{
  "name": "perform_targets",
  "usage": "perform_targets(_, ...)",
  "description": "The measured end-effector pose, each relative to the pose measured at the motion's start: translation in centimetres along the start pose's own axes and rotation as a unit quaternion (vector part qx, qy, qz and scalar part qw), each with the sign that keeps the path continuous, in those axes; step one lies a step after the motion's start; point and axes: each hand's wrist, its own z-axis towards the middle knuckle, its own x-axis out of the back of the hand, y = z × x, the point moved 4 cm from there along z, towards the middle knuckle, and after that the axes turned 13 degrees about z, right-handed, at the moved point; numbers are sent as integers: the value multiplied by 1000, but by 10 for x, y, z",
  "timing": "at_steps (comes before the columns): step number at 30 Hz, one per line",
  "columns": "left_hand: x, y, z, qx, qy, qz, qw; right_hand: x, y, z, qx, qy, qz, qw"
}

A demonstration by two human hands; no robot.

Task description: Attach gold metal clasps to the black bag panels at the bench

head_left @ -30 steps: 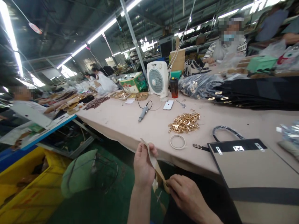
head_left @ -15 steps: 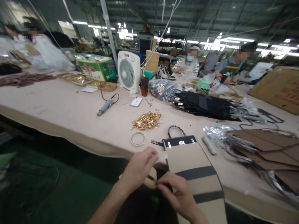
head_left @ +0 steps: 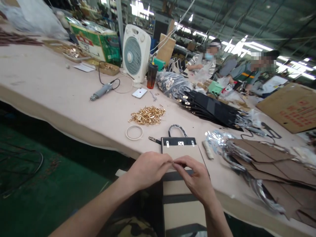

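Note:
My left hand (head_left: 153,167) and my right hand (head_left: 195,174) meet fingertip to fingertip above a bag panel (head_left: 184,210), which is beige with dark stripes. Both hands are closed in a pinch, and whatever sits between the fingertips is too small to make out. The panel lies over the table edge, with a wrapped handle (head_left: 178,126) and silver metal fittings (head_left: 181,143) at its far end. A white strip (head_left: 120,172) sticks out beyond my left forearm. Left of the panel lies a ring-shaped roll of tape (head_left: 134,132).
Small gold metal parts (head_left: 148,115) are heaped on the table (head_left: 49,82). Behind them are a phone (head_left: 139,92), a tumbler (head_left: 152,75), a fan (head_left: 136,54) and a corded power screwdriver (head_left: 101,91). Black straps (head_left: 209,107) and brown panels (head_left: 261,164) lie at right. Two people sit across.
My hands have come together and risen, with the right hand joining the left at the fingertips. The pale piece in my left fingers no longer shows. The camera view has tilted and shifted.

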Motion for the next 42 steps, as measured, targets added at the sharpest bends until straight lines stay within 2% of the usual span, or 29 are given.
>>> perform_targets(9,-15,-1,4,-40,-18,48,998,0,16,-5,-70,-35,3,997)
perform_targets(16,-16,-1,6,-25,4,7,1000,-4,16,-6,-74,-23,36,996)
perform_targets(20,-15,-2,8,6,12,-83,996,-6,20,-3,-76,-19,63,995)
perform_targets(23,-21,-6,11,59,-3,-207,977,-12,23,-6,-60,2,79,995)
perform_targets(26,-34,-15,15,123,-33,-339,932,-17,20,-18,26,39,68,997)
perform_targets(28,-44,-25,21,151,-39,-384,910,-17,21,-28,83,25,64,994)
perform_targets(30,-53,-35,30,156,-35,-389,907,-5,29,-33,97,8,70,993)
perform_targets(31,-57,-38,35,146,-35,-381,912,8,35,-33,83,18,71,994)
perform_targets(34,-67,-38,51,88,-39,-329,939,67,59,-15,14,104,38,994)
perform_targets(36,-73,-34,60,64,-47,-268,960,104,75,7,-7,125,-11,992)
perform_targets(39,-81,-31,67,75,-47,-173,981,135,103,41,-48,59,-47,996)
perform_targets(42,-84,-32,70,89,-33,-136,986,140,127,63,-87,-29,-36,995)
